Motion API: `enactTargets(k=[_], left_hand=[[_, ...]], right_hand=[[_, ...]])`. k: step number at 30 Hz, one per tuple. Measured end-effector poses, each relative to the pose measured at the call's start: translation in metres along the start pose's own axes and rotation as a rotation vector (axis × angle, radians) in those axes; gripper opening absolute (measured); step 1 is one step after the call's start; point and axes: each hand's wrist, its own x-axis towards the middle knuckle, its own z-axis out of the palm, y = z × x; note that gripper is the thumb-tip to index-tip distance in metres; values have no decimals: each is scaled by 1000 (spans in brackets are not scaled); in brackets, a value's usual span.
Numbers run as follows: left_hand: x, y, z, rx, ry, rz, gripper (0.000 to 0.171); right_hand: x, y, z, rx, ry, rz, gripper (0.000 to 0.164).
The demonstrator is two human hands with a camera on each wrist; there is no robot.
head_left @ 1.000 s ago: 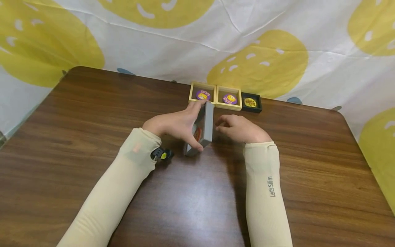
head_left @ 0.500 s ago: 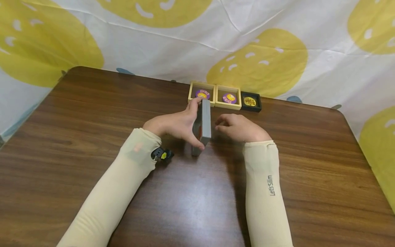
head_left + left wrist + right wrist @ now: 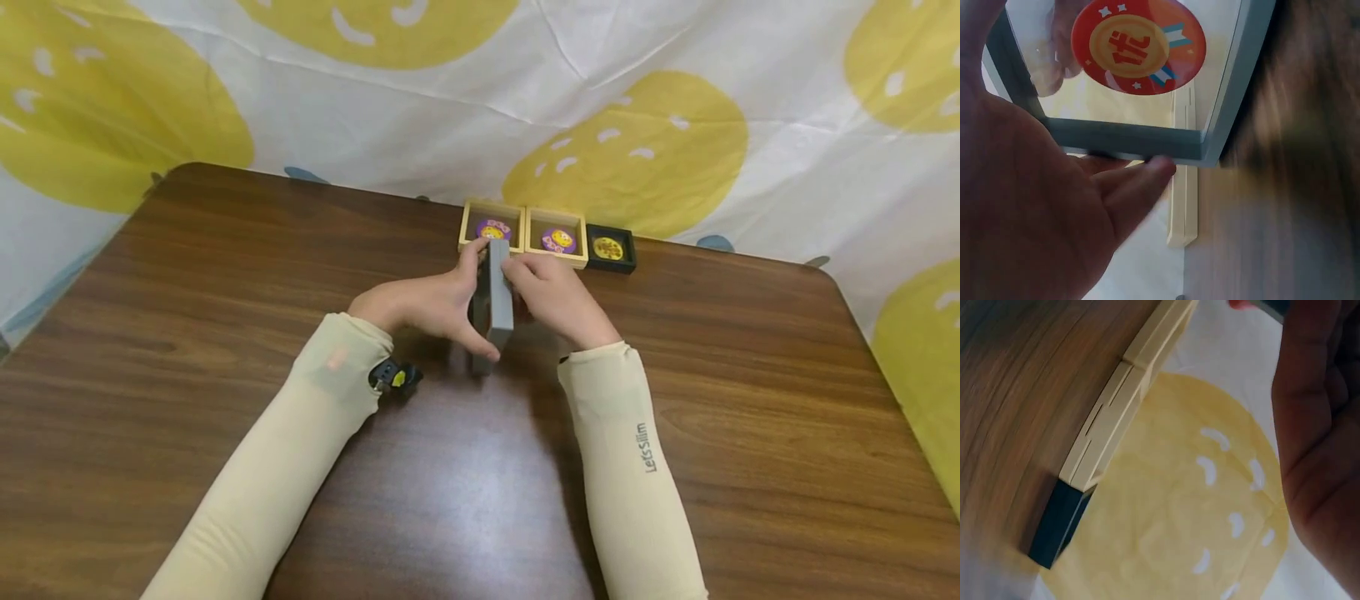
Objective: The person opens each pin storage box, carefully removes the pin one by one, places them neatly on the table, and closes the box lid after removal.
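Observation:
My left hand [image 3: 423,307] holds a grey display frame [image 3: 502,292] on edge above the table, thumb at the near edge and fingers at the far one. In the left wrist view, a round red badge [image 3: 1179,59] with an orange centre and ribbon print sits in the frame's clear window. From the right, my right hand [image 3: 561,296] grips the frame near its upper far corner with bent fingers. Some of those fingers [image 3: 1047,78] show through the window. A dark corner of the frame pokes in at the top of the right wrist view, beside my right hand [image 3: 1322,437].
Two cream display boxes with purple badges, a left one [image 3: 462,225] and a right one [image 3: 556,258], stand side by side at the table's back edge. A smaller black box [image 3: 611,267] with a yellow round piece adjoins them. Behind hangs a patterned cloth [image 3: 420,108].
The frame has turned more edge-on to the head view. My right hand, apart from it half a second ago, has moved left and away from me to its upper edge.

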Motion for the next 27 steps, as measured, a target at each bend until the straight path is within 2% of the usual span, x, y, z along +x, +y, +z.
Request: enactTargets(k=[6, 12, 15, 21, 27], left_hand=[[-2, 1, -2, 20, -17, -21, 135], [-7, 9, -7, 123, -14, -21, 137], [-8, 13, -9, 179, 8, -1, 137], [-8, 19, -9, 249, 94, 72, 137], [-9, 23, -9, 333, 144, 32, 132]], right_hand=[[-2, -2, 0, 146, -103, 59, 23], [-2, -3, -3, 159, -119, 65, 22], [-2, -5, -2, 156, -116, 62, 21], [1, -6, 1, 130, -111, 54, 23], [3, -3, 3, 145, -122, 52, 25]])
